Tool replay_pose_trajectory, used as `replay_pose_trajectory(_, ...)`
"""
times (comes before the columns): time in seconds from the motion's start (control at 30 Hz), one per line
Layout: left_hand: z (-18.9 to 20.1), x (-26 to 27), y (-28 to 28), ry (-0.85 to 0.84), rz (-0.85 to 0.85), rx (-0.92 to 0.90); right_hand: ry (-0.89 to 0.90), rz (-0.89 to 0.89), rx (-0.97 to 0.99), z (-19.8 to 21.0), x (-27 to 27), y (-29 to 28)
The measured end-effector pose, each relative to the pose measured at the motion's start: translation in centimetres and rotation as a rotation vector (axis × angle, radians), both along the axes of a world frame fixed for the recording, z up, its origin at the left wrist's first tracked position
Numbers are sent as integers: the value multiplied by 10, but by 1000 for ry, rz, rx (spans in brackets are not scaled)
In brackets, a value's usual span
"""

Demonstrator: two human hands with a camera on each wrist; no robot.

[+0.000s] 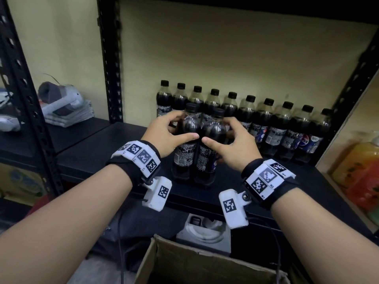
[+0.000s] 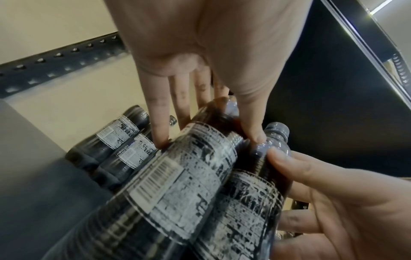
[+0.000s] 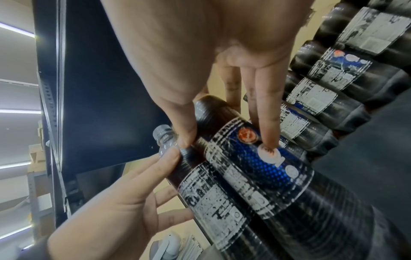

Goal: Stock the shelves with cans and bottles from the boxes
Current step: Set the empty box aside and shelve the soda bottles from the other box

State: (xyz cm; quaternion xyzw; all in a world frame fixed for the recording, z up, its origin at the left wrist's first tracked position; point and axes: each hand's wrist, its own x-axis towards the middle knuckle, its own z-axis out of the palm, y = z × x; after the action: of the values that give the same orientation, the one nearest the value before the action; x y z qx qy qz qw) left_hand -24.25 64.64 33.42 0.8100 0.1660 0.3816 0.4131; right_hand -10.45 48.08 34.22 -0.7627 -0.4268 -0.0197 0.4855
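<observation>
Bottles: left hand point(image 1: 167, 136) and right hand point(image 1: 235, 144) each clasp one cola bottle point(image 1: 185, 144), both upright on the shelf point(image 1: 102, 146) before the back row point(image 1: 266, 124). A hard shove risks toppling that row.

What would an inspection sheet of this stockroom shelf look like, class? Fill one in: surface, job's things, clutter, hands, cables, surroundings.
Surface: black shelf, bare at its left front.
Job's things: row of cola bottles upright along the back wall; two front bottles standing together near the edge; open cardboard box below.
Clutter: folded papers on the neighbouring shelf.
Hands: left hand grips the left front bottle, right hand the right one.
Cables: black cable hanging below the left wrist.
Surroundings: yellowish wall; orange jug at right.
</observation>
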Motion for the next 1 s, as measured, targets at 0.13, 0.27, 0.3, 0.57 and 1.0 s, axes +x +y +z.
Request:
replay_pose_trajectory(0.13, 2, 1, 23, 26, 17, -27, -19, -2, -32, 2, 0, 24)
replay_pose_trajectory(0.27, 7, 0, 52, 76, 54, -18, -48, -17, -44, 6, 0, 54)
replay_pose_trajectory(0.3, 9, 0, 57, 84, 54, -20, -50, -16, -46, 7, 0, 60)
replay_pose_trajectory(0.57, 11, -2, 119, 78, 106, -68, -26, 19, -55, 4, 5, 138)
replay_pose_trajectory(1.0, 3, 4, 219, 8, 147, -115, 31, 30, -9, 6, 6, 232)
